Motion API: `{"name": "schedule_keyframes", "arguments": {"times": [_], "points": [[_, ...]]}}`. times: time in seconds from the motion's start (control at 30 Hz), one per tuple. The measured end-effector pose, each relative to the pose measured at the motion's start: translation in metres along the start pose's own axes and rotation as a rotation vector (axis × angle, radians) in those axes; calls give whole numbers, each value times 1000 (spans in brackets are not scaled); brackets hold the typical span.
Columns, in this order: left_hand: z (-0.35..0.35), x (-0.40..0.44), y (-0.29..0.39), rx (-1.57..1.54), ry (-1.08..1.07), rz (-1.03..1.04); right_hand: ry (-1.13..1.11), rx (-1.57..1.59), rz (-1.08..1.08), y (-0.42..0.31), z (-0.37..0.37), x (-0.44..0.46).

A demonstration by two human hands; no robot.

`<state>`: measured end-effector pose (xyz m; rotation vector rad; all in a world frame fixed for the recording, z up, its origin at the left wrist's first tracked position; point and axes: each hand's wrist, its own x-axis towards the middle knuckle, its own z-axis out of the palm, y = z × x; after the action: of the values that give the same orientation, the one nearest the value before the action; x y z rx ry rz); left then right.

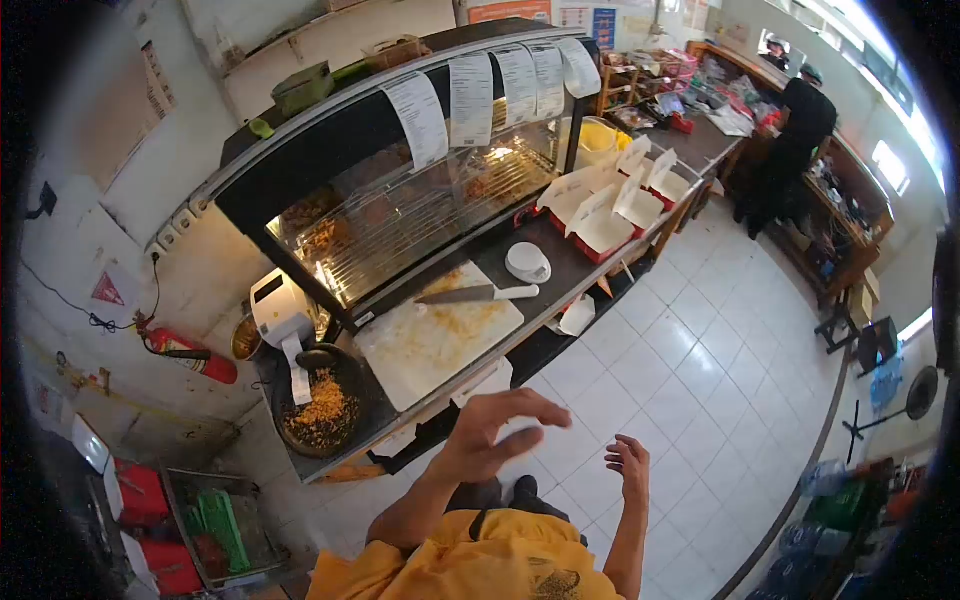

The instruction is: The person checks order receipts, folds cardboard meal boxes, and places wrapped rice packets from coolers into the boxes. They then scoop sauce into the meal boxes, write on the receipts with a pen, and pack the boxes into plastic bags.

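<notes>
My left hand is raised in front of my body, fingers bent and thumb apart, with nothing in it. It is nearest to the front edge of the counter and touches nothing. My right hand hangs over the tiled floor, its fingers loosely curled and empty. On the counter, a stained white cutting board carries a knife with a white handle. Beside it sits a small white round object. A dark mortar at the counter's near end holds orange crumbs.
A glass display case with hanging receipts stands behind the board. Open food boxes fill the counter's far end. A receipt printer is at the left. Another person works at the far bench. Bottles line the right.
</notes>
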<state>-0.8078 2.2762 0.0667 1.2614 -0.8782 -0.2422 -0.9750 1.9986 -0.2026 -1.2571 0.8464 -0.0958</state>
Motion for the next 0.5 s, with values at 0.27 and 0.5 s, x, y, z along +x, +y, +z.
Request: {"name": "schedule_keyframes", "arguments": {"times": [0.27, 0.5], "points": [[-90, 99, -93, 172, 595, -114, -88, -120, 182, 12, 29, 169], [-180, 187, -119, 304, 1079, 43, -284, -337, 274, -23, 49, 272]]}}
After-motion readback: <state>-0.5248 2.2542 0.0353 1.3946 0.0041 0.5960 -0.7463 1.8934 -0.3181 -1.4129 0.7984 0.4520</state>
